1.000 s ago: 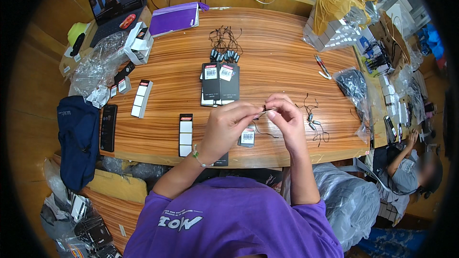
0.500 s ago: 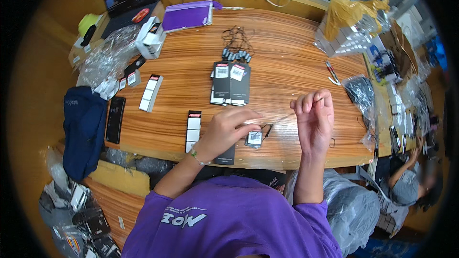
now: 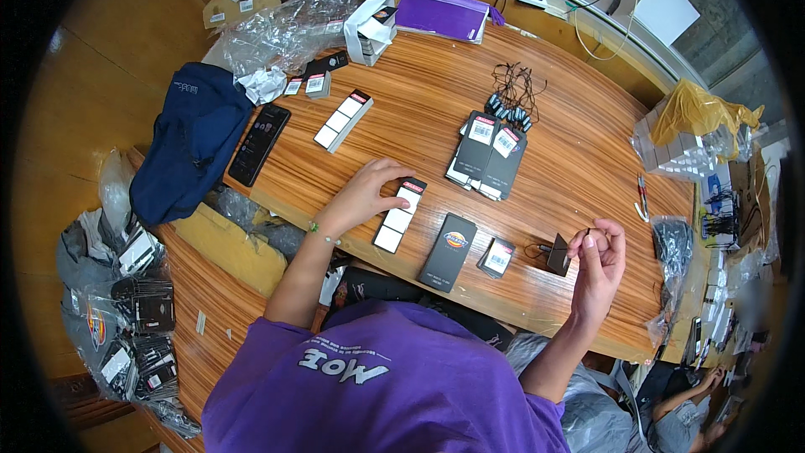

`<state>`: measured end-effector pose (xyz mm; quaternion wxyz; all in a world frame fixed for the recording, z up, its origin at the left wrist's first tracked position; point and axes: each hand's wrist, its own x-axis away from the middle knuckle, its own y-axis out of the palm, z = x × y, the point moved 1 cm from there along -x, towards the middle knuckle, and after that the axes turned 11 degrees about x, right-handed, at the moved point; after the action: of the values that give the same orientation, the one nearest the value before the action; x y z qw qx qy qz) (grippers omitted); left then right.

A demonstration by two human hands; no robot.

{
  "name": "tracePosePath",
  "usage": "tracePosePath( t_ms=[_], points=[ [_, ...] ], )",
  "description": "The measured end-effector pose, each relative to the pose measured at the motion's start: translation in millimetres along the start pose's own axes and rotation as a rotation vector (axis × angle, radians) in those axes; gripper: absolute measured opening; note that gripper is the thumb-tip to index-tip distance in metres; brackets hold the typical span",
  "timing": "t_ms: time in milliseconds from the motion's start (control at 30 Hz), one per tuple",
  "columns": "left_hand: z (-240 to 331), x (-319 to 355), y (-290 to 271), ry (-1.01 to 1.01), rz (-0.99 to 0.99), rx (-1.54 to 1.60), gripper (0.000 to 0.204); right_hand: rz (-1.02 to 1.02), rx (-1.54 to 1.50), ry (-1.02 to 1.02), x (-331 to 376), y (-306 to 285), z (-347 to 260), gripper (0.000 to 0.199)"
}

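My left hand (image 3: 366, 195) reaches over a stack of long white label cards with black-and-red tops (image 3: 399, 216). Its thumb and fingertips are apart at the stack's upper end. My right hand (image 3: 599, 262) pinches a thin black cord, and a small dark hang tag (image 3: 558, 255) hangs from it beside the fingers, near the table's front edge. Between the hands lie a dark grey card with a round logo (image 3: 449, 252) and a small pile of tags with a white barcode label (image 3: 496, 257).
Dark cards with barcode stickers (image 3: 489, 151) and bunched black cords (image 3: 517, 88) lie farther back. At left are another label stack (image 3: 344, 121), a phone (image 3: 259, 144) and a navy cloth item (image 3: 191, 141). A purple pouch (image 3: 442, 13) and bagged white boxes (image 3: 677, 138) sit behind. Another person is at lower right.
The view has swung and shifted. My left hand has left the small barcode tags and moved left to the label stack. My right hand has moved right, with the tag hanging from the cord.
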<state>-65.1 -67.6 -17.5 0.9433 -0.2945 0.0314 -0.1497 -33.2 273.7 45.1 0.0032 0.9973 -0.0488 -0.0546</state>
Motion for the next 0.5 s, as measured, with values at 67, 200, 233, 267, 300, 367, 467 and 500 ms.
tracePosePath(
  t_ms=[67, 200, 233, 267, 300, 367, 467, 500],
  points=[
    [0, 2, 0, 0.015, 0.043, 0.040, 0.047, -0.028, 0.019, 0.008, 0, 4, -2, 0.023],
    [14, 5, 0, 0.116, 0.220, 0.000, 0.038, -0.029, 0.057, -0.004, 0, 10, -4, 0.025],
    [18, 6, -1, 0.046, 0.205, 0.182, 0.035, -0.027, 0.072, 0.002, 1, 10, -5, 0.025],
    [25, 7, -3, -0.029, 0.189, 0.361, 0.033, -0.026, 0.085, 0.010, 2, 9, -8, 0.026],
    [33, 6, -5, -0.100, 0.164, 0.544, 0.030, -0.017, 0.104, 0.016, 3, 7, -9, 0.026],
    [59, 2, -2, -0.035, 0.238, 0.631, 0.025, -0.005, 0.114, -0.028, 4, 11, -11, 0.025],
    [94, -9, 9, -0.003, 0.289, 0.818, 0.019, -0.013, 0.162, -0.081, 5, 20, -15, 0.023],
    [99, -15, 18, 0.030, 0.267, 0.803, 0.019, -0.016, 0.187, -0.088, 6, 26, -17, 0.022]
  ],
)
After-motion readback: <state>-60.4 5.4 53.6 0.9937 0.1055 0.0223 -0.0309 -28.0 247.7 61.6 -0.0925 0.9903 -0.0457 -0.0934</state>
